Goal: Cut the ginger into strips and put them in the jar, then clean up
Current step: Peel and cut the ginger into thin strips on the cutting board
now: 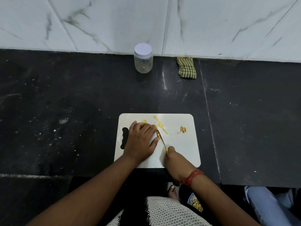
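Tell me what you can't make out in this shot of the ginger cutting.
Head view, the only one:
- The ginger piece being cut: mostly hidden under the left hand.
- Knife handle: only a yellow tip shows, the right hand covers the rest.
- Jar: lid on, too far to tell if anything is inside.
- Small scraps on the cutting board: too small to tell peel from ginger.

Dim, soft light — wide-angle bending at edges.
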